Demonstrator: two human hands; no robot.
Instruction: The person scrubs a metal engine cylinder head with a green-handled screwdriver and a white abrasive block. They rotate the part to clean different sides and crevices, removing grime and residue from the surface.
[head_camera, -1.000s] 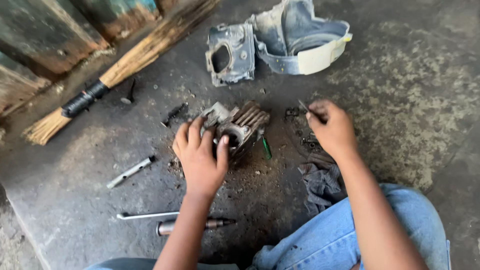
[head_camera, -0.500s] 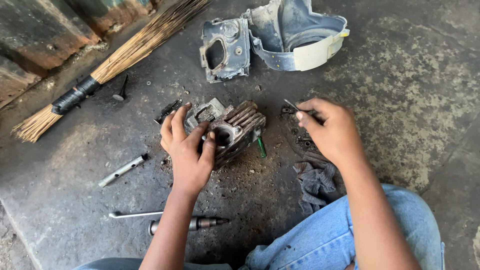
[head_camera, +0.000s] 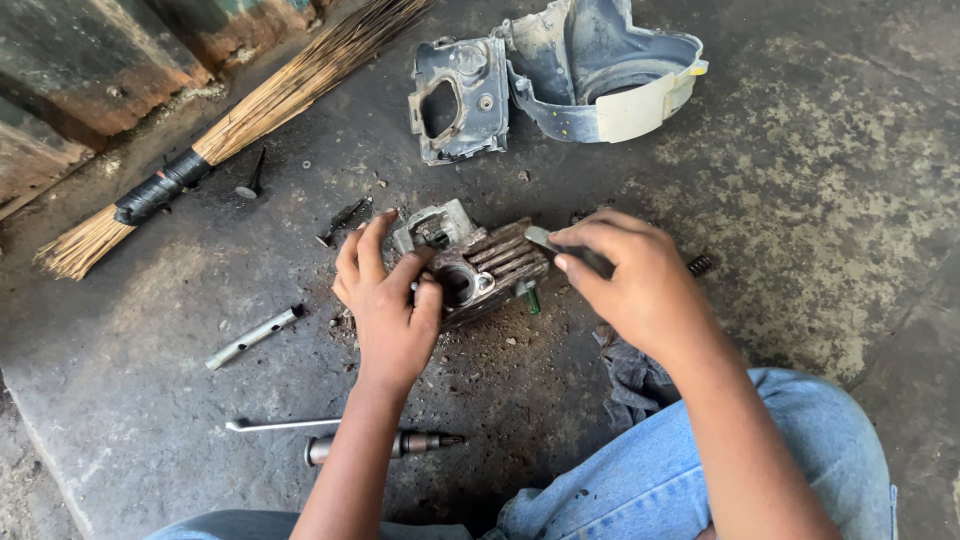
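A rusty finned engine cylinder (head_camera: 487, 264) lies on the grimy concrete floor (head_camera: 800, 150) in front of me. My left hand (head_camera: 388, 295) grips its near-left side, thumb at the round bore. My right hand (head_camera: 630, 275) pinches a small flat metal piece (head_camera: 540, 238) and holds it just over the cylinder's right fins. A green-handled tool (head_camera: 530, 297) pokes out under the cylinder, mostly hidden.
A blue-grey plastic housing (head_camera: 458, 92) and a curved shroud (head_camera: 610, 75) lie at the back. A straw broom (head_camera: 230, 125) runs along the left wall. A tube spanner (head_camera: 255, 336), a thin rod (head_camera: 285, 424) and a steel shaft (head_camera: 400, 444) lie near-left. A dark rag (head_camera: 630, 375) sits by my knee.
My right hand has moved left from the small parts on the floor, carrying the flat metal piece over to the cylinder's fins. My left hand has kept its hold on the cylinder.
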